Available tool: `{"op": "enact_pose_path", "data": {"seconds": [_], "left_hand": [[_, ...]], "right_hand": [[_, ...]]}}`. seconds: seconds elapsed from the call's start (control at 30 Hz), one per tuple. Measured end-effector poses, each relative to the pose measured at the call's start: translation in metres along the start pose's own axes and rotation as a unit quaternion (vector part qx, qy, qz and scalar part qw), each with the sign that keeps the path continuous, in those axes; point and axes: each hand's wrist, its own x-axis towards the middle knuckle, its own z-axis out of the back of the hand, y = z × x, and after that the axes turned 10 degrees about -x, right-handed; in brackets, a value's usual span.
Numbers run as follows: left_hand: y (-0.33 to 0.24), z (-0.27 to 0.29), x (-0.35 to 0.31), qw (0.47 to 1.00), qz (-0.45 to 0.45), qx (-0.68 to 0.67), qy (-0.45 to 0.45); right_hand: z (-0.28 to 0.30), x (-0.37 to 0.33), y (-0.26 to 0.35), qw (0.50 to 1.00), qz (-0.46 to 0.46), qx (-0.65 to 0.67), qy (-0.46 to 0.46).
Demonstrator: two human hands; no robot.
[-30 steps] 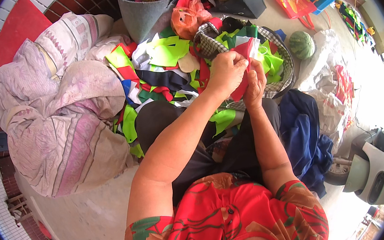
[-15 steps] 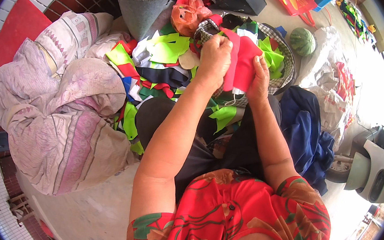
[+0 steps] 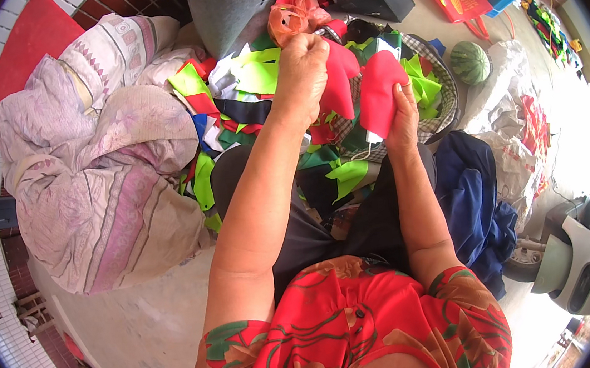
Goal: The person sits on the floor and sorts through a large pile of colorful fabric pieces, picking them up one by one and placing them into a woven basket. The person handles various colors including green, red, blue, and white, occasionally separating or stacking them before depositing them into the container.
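My left hand (image 3: 304, 77) is closed, its fingertips pinching a red cloth piece (image 3: 341, 84) that hangs to its right. In my right hand (image 3: 402, 122) is another red cloth piece (image 3: 379, 96), gripped between thumb and fingers, with a white edge and a thin white string showing under it. A gap parts the two red pieces. Both hands are above a checked cloth-lined basket (image 3: 446, 93) filled with coloured cloth scraps. Bright green scraps (image 3: 259, 73) lie heaped to the left of the basket, mixed with white, navy and red ones.
A large patterned cloth bundle (image 3: 115, 181) fills the left side. At the back stand a grey felt bucket (image 3: 227, 18) and an orange-red plastic bag (image 3: 292, 15). To the right are a watermelon (image 3: 470, 63), white plastic bags (image 3: 505, 129) and navy cloth (image 3: 468, 198).
My left hand has moved left and a little up with its red piece. The two red pieces, overlapping before, are now apart. My right hand has hardly moved.
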Motion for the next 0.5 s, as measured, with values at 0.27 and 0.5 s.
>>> {"op": "enact_pose_path", "data": {"seconds": [0.27, 0.5], "left_hand": [[0.022, -0.028, -0.013, 0.984, -0.028, 0.173, 0.019], [0.049, -0.042, -0.016, 0.967, -0.046, 0.243, 0.056]], "right_hand": [[-0.005, -0.003, -0.004, 1.0, 0.008, -0.012, 0.017], [-0.002, -0.009, -0.028, 0.993, -0.065, 0.062, 0.072]]}}
